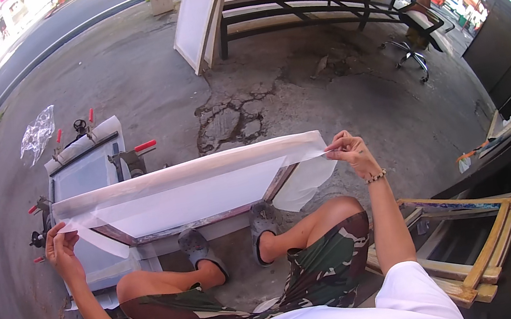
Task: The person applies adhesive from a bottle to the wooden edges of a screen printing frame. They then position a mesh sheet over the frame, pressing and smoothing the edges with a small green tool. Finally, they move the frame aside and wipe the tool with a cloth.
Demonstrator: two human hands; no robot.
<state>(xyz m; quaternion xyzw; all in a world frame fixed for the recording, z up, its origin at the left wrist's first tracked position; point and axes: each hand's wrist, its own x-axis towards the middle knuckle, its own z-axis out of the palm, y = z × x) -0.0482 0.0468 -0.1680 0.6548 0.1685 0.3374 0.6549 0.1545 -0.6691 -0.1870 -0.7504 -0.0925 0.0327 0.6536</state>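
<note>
A rectangular screen frame (199, 225) stands tilted in front of my feet, with sheer white mesh (196, 171) draped over it and its top edge folded in a band. My left hand (60, 246) pinches the mesh at the left end. My right hand (349, 155) pinches the right end between thumb and fingers, while a loose flap hangs below it. Behind and to the left, another white-meshed frame (84, 170) lies in a rig with red-handled clamps (145, 146).
Wooden frames (484, 256) are stacked to my right. Crumpled clear plastic (37, 133) lies on cracked concrete (227, 116). White panels (194, 23) lean on a black-framed signboard stand (306, 17); an office chair (415, 39) stands beside it. A road runs at the upper left.
</note>
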